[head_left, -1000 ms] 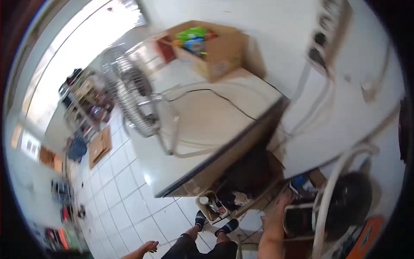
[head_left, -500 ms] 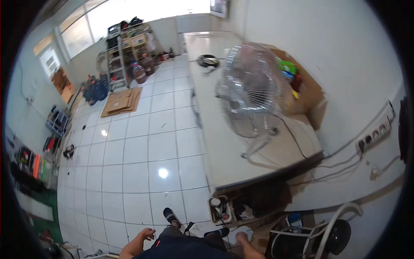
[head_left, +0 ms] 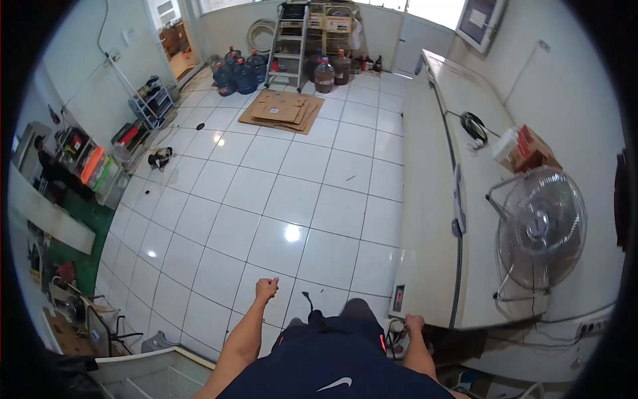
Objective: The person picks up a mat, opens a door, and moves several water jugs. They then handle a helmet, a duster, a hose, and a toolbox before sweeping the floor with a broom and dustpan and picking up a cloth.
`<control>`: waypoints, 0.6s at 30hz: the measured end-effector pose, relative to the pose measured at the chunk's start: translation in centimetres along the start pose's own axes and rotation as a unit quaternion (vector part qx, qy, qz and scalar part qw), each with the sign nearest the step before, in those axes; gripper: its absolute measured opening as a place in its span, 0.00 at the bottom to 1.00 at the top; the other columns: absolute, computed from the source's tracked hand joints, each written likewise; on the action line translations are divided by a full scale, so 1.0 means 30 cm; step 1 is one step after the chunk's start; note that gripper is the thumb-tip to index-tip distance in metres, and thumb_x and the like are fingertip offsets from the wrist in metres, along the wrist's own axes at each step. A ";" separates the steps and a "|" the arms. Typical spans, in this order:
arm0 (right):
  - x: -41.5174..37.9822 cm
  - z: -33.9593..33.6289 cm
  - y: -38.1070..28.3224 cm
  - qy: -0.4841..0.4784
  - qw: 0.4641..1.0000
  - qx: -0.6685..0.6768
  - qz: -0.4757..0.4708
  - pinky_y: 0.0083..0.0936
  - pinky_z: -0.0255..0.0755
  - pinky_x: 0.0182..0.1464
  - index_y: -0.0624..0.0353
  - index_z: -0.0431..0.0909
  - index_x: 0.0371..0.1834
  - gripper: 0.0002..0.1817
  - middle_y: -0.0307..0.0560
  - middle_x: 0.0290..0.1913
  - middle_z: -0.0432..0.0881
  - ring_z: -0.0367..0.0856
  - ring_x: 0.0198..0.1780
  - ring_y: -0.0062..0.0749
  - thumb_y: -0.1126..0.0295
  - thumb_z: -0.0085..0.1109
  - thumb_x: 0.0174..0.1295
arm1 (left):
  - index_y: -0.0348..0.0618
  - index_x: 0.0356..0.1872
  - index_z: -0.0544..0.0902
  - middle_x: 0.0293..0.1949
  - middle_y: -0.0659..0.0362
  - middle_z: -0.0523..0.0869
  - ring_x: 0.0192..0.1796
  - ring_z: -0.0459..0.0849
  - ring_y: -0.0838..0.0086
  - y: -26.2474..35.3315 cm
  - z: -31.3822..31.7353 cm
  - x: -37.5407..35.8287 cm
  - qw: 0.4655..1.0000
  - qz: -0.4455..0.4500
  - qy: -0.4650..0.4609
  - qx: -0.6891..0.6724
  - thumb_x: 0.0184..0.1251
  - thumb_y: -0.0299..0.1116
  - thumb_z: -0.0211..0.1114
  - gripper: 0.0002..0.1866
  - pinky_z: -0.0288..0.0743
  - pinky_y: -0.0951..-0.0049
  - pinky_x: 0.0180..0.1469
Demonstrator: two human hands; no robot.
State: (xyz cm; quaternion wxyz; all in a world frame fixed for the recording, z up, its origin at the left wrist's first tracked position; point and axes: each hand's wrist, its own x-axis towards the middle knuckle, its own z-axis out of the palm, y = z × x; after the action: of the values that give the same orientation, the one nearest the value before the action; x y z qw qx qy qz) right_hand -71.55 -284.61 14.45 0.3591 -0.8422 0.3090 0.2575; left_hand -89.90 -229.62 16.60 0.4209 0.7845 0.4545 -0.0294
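My left hand (head_left: 267,290) is held out in front over the white tiled floor (head_left: 319,193), fingers curled in, with nothing showing in them. Low on the right, my right hand (head_left: 415,324) is beside the front corner of a long white chest freezer (head_left: 432,279), its fingers curled too. The freezer has a small red-lit panel (head_left: 399,298) at that corner, just above the hand. A metal-caged fan (head_left: 541,226) stands on the freezer top, out of reach of both hands.
Flattened cardboard (head_left: 282,110) lies on the floor ahead. Behind it are blue water jugs (head_left: 242,73), a stepladder (head_left: 287,50) and brown-filled bottles (head_left: 325,74). A coiled black cable (head_left: 473,126) and a cardboard box (head_left: 535,151) sit on the freezer. Another person (head_left: 50,159) is at far left.
The view has swung left, so the freezer and fan now sit farther right in it. My left hand has come up and forward; my right hand appears beside the freezer corner.
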 end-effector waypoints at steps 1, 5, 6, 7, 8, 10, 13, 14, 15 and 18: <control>0.013 0.033 -0.076 0.024 1.000 0.014 0.005 0.32 0.72 0.17 0.68 0.74 0.29 0.04 0.53 0.23 0.77 0.76 0.18 0.37 0.78 0.50 0.53 | 0.39 0.25 0.84 0.18 0.52 0.82 0.19 0.83 0.69 -0.019 -0.014 0.066 0.998 0.042 0.038 0.033 0.52 0.35 0.63 0.09 0.76 0.70 0.25; -0.126 0.110 -0.401 0.014 0.993 -0.113 -0.041 0.40 0.75 0.23 0.64 0.69 0.46 0.17 0.56 0.25 0.78 0.79 0.21 0.45 0.80 0.56 0.51 | 0.39 0.24 0.84 0.22 0.47 0.83 0.30 0.83 0.56 0.004 -0.190 0.217 0.990 -0.060 0.109 0.059 0.51 0.39 0.62 0.13 0.77 0.62 0.37; -0.012 0.140 -0.418 -0.030 0.991 -0.129 0.005 0.41 0.76 0.25 0.62 0.65 0.50 0.21 0.57 0.29 0.78 0.79 0.24 0.46 0.79 0.57 0.52 | 0.38 0.23 0.84 0.22 0.47 0.83 0.30 0.83 0.55 -0.047 -0.216 0.260 0.980 -0.070 0.158 0.096 0.51 0.39 0.62 0.12 0.77 0.62 0.37; 0.094 0.169 -0.441 -0.075 0.985 -0.148 0.050 0.42 0.76 0.26 0.61 0.60 0.54 0.25 0.59 0.33 0.78 0.80 0.27 0.47 0.78 0.57 0.52 | 0.38 0.22 0.84 0.22 0.47 0.83 0.30 0.83 0.54 -0.150 -0.224 0.310 0.966 -0.079 0.205 0.136 0.50 0.38 0.62 0.12 0.77 0.62 0.37; 0.240 0.216 -0.446 -0.118 0.974 -0.168 0.096 0.43 0.77 0.28 0.59 0.56 0.58 0.30 0.60 0.37 0.78 0.81 0.31 0.49 0.77 0.58 0.52 | 0.37 0.25 0.84 0.24 0.46 0.83 0.31 0.83 0.54 -0.180 -0.293 0.335 0.963 -0.119 0.185 0.154 0.49 0.36 0.62 0.11 0.77 0.61 0.38; 0.498 0.377 -0.490 -0.088 0.966 -0.222 0.103 0.45 0.77 0.30 0.59 0.53 0.60 0.32 0.61 0.42 0.76 0.80 0.35 0.49 0.76 0.59 0.53 | 0.37 0.33 0.83 0.30 0.43 0.83 0.36 0.83 0.53 -0.199 -0.461 0.363 0.958 -0.223 0.072 0.164 0.44 0.31 0.64 0.13 0.77 0.61 0.41; 0.433 0.653 -0.850 0.028 0.956 -0.287 -0.052 0.47 0.78 0.28 0.66 0.61 0.53 0.26 0.58 0.41 0.78 0.80 0.37 0.50 0.76 0.60 0.51 | 0.36 0.40 0.79 0.30 0.48 0.84 0.38 0.83 0.56 -0.382 -0.552 0.318 0.922 -0.276 0.192 0.192 0.42 0.31 0.65 0.20 0.78 0.64 0.44; 0.444 0.770 -0.943 -0.022 0.916 -0.375 -0.142 0.49 0.77 0.29 0.66 0.62 0.52 0.26 0.58 0.38 0.79 0.81 0.35 0.49 0.76 0.61 0.50 | 0.32 0.38 0.79 0.21 0.50 0.83 0.27 0.84 0.56 -0.526 -0.585 0.311 0.922 -0.284 0.105 0.241 0.45 0.32 0.64 0.18 0.80 0.65 0.36; 0.496 0.886 -1.119 -0.120 0.849 -0.497 -0.135 0.40 0.75 0.39 0.58 0.72 0.46 0.22 0.53 0.40 0.80 0.79 0.41 0.45 0.65 0.62 0.46 | 0.31 0.38 0.78 0.20 0.49 0.83 0.23 0.83 0.58 -0.560 -0.633 0.294 0.900 -0.412 0.122 0.074 0.45 0.31 0.64 0.18 0.80 0.66 0.31; 0.453 1.262 -1.653 -0.149 0.773 -0.490 -0.374 0.36 0.75 0.39 0.60 0.82 0.28 0.19 0.50 0.29 0.83 0.81 0.34 0.47 0.53 0.61 0.45 | 0.31 0.27 0.75 0.18 0.52 0.79 0.17 0.78 0.67 -0.474 -0.765 0.288 0.818 -0.545 0.152 -0.107 0.53 0.25 0.63 0.07 0.74 0.63 0.17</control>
State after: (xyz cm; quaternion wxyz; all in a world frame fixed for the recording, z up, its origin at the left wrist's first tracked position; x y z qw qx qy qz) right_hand -35.41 -232.92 4.56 0.0070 -0.9043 -0.2559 0.3415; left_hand -103.07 -204.62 18.67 0.3428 0.3536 0.8661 -0.0853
